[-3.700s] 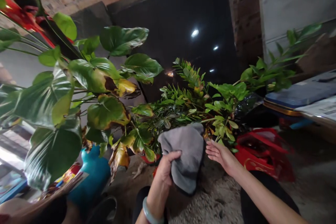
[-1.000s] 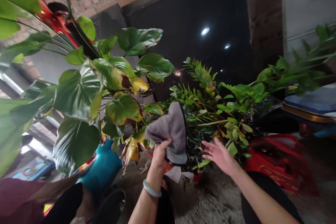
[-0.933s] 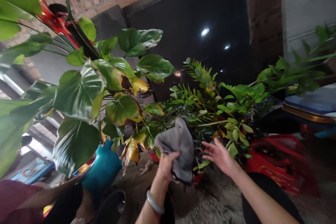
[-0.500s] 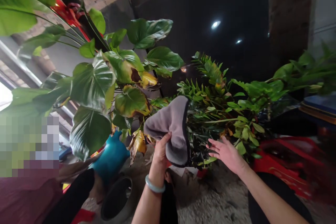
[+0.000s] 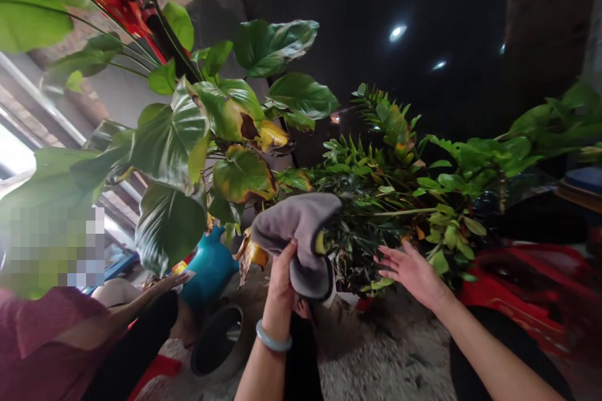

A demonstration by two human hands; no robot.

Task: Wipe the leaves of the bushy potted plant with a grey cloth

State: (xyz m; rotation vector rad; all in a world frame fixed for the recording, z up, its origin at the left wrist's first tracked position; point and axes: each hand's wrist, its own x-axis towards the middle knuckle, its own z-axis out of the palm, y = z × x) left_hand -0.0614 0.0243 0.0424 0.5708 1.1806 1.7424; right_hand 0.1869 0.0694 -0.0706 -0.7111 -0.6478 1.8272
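My left hand (image 5: 282, 272) is closed on a grey plush fabric piece (image 5: 301, 219) with a dark edge, the thumb pressed on its near side. The fabric is soft and bent, curving over at the top right. A small yellow-green patch shows at its inner right edge; I cannot tell what it is. A pale bangle (image 5: 273, 337) circles my left wrist. To the right, my right hand (image 5: 411, 272) is held open, fingers spread and holding nothing, in front of low green plants (image 5: 442, 225).
A large-leaved plant (image 5: 169, 138) fills the left. Below it stand a teal vase-like object (image 5: 209, 269) and a dark round pot (image 5: 216, 341). Another person in a maroon top (image 5: 42, 338) sits at left. A red plastic item (image 5: 512, 301) lies right, on gritty ground (image 5: 376, 351).
The grey fabric piece has tilted and folded over, its top tipping right and down. My left hand has shifted slightly left. My right hand stays open. The view has turned a little.
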